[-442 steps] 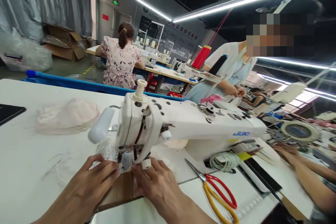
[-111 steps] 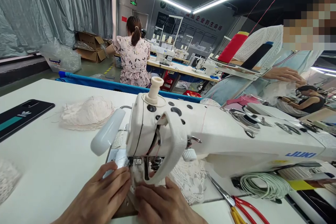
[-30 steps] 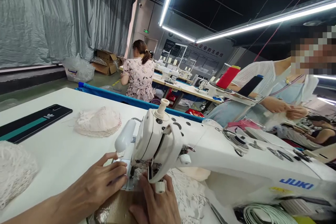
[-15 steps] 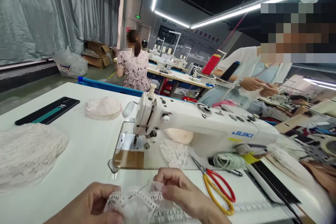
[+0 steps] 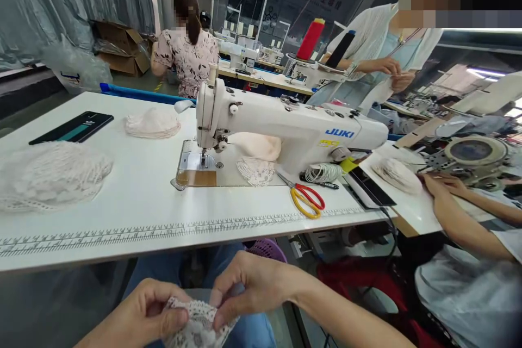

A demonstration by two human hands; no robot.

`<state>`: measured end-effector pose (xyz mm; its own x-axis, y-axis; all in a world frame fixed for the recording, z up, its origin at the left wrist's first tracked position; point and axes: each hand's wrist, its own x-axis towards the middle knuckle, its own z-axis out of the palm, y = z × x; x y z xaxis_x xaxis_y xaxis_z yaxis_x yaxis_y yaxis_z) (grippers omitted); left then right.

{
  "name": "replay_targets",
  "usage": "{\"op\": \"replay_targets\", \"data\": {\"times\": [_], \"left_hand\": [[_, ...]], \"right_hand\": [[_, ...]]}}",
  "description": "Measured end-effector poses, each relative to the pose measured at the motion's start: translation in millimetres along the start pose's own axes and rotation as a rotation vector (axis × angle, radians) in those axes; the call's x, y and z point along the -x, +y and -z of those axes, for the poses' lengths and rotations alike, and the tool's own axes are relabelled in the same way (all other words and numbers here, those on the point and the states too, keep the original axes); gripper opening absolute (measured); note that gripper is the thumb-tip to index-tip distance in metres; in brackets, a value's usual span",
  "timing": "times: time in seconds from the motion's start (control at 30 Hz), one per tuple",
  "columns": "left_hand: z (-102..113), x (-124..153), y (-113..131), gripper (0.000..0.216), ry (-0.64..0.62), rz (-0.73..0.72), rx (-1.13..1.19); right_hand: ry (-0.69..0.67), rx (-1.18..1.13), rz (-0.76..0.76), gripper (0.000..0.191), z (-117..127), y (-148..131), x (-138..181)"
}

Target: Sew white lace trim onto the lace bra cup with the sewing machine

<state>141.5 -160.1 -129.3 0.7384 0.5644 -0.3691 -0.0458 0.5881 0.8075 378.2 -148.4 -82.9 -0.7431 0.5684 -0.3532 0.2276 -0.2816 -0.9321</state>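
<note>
Two bare hands hold one white lace piece (image 5: 196, 326) in front of the front edge of the tabletop (image 5: 134, 196), over the person's lap. Left hand (image 5: 157, 312): thumb and fingers closed, pinching the left side of the lace. Right hand (image 5: 248, 288): thumb and forefinger drawn together on its upper right side. Lower part of the lace piece is cut off by the picture's bottom.

Sewing machine (image 5: 285, 117), white, marked JUKI, stands toward the far edge of the tabletop; its needle area shows no fabric beneath. Under its arm lie a flat lace panel (image 5: 256, 171) and a peach-coloured item (image 5: 263, 147) behind it. Scissors (image 5: 304, 199), one handle red and one yellow, lie right of the panel, handles toward the front edge, tips toward the machine. Coiled cord (image 5: 323, 173) sits beside the machine's base.

A printed measuring scale (image 5: 163, 232) runs along the front edge. Larger lace pile (image 5: 49, 176) occupies the left part of the tabletop; a black phone (image 5: 75, 126) lies behind it, near the far left corner. Smaller pale pile (image 5: 153, 122) rests near the far edge, between phone and machine. At right, a neighbouring worker's forearms (image 5: 465, 217) reach across an adjoining table.
</note>
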Motion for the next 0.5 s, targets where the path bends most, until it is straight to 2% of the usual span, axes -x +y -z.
{"op": "replay_targets", "data": {"times": [0.17, 0.27, 0.4, 0.5], "left_hand": [[-2, 5, -9, 0.033, -0.031, 0.025, -0.006], [-10, 5, -1, 0.039, -0.005, 0.107, -0.059], [-16, 8, 4, 0.044, -0.025, 0.141, -0.072], [-14, 15, -1, 0.046, 0.061, 0.154, -0.033]], "right_hand": [[-0.108, -0.063, 0.025, 0.044, -1, 16, 13], [-0.079, -0.029, 0.038, 0.035, -13, 28, 13], [-0.03, 0.003, 0.082, 0.015, -25, 43, 12], [-0.066, -0.013, 0.123, 0.011, -24, 48, 13]]}}
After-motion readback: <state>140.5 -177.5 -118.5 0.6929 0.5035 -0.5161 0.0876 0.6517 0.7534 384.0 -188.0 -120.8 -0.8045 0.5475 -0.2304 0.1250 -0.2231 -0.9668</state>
